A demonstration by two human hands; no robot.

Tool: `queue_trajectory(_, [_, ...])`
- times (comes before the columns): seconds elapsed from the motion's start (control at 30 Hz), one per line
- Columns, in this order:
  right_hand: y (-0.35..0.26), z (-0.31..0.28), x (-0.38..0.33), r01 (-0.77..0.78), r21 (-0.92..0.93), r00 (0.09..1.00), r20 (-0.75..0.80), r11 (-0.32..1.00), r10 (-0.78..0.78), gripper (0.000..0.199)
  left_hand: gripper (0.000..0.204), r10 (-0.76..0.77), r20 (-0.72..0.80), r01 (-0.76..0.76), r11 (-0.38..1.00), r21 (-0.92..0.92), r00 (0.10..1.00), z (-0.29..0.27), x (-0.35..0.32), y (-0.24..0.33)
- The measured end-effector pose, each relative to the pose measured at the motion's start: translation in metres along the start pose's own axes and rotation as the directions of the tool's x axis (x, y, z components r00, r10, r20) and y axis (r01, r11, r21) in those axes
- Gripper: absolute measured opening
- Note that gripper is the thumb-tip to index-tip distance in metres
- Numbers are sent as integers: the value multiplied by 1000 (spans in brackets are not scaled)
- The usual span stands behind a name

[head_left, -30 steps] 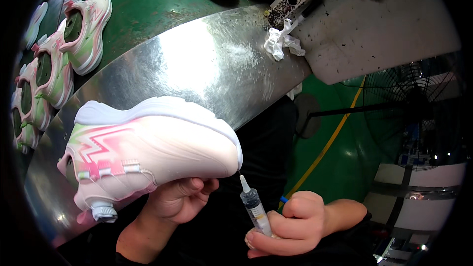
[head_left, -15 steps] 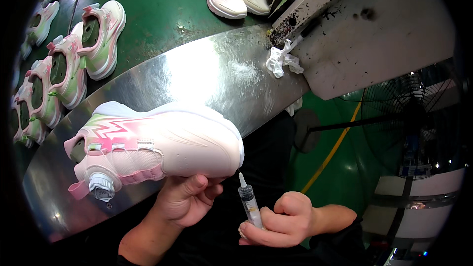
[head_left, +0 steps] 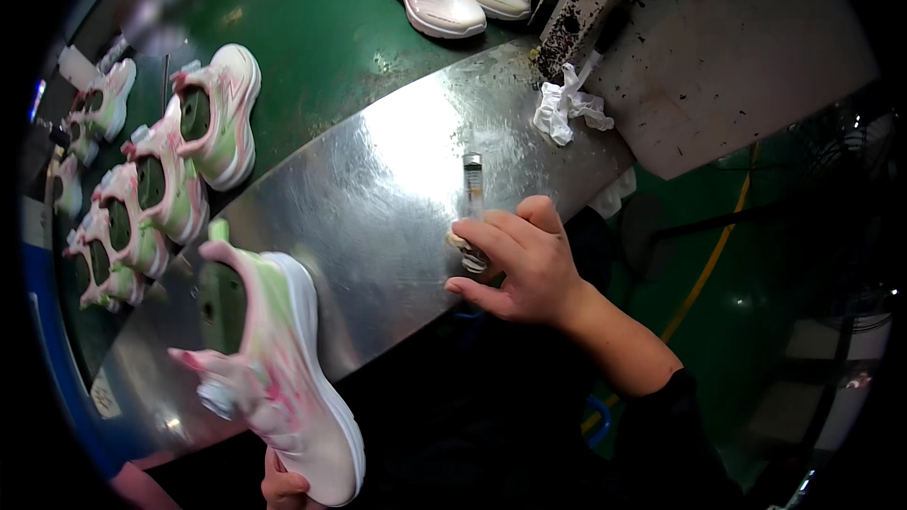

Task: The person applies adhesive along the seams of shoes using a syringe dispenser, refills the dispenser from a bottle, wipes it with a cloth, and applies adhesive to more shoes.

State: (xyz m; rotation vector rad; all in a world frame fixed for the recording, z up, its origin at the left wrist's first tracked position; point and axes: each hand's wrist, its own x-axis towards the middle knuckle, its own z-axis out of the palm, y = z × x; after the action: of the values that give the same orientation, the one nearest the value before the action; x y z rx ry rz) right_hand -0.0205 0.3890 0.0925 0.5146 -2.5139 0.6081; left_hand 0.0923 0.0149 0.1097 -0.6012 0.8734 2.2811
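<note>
A pink, white and green sneaker [head_left: 283,397] with a white dial stands tilted, its opening toward the far side, over the near left edge of the metal tabletop. My left hand [head_left: 283,486] is closed on its toe end; most of that hand lies below the picture. Above the metal top, my right hand [head_left: 529,264] has its fingers round the lower part of a clear syringe [head_left: 473,179] with dark contents near its far end. The thumb is a little apart from the syringe. Whether the syringe touches the metal is hard to tell.
Several matching sneakers [head_left: 222,123] stand in a row on the green surface [head_left: 321,38] at the left. Another pair [head_left: 439,0] is at the top. Crumpled white tissue [head_left: 567,109] lies on the metal top [head_left: 378,255] beside a stained grey panel [head_left: 718,57].
The sneaker has turned from lying sideways to toe-near and moved down-left with my left hand. My right hand has carried the syringe away from the sole, up over the metal top.
</note>
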Motion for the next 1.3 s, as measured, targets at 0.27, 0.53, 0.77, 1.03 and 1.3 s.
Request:
queue_trajectory(0.27, [-3, 24, 19, -126, 198, 992, 38, 972, 121, 46, 58, 225, 229, -280, 928, 247, 947, 79, 170, 77])
queue_trajectory(0.53, [8, 17, 19, -181, 192, 983, 70, 965, 171, 46, 30, 260, 314, -388, 793, 471, 913, 135, 243, 106])
queue_trajectory(0.77, [10, 23, 20, -116, 192, 993, 41, 974, 110, 47, 71, 771, 160, -608, 337, 719, 616, 22, 223, 159])
queue_trajectory(1.03, [6, 24, 12, -144, 169, 990, 17, 975, 143, 46, 74, 803, 308, -616, 91, 782, 510, 71, 269, 195])
queue_trajectory(1.3, [7, 17, 8, -181, 239, 983, 37, 954, 177, 44, 90, 673, 263, -538, 237, 809, 692, 24, 110, 132])
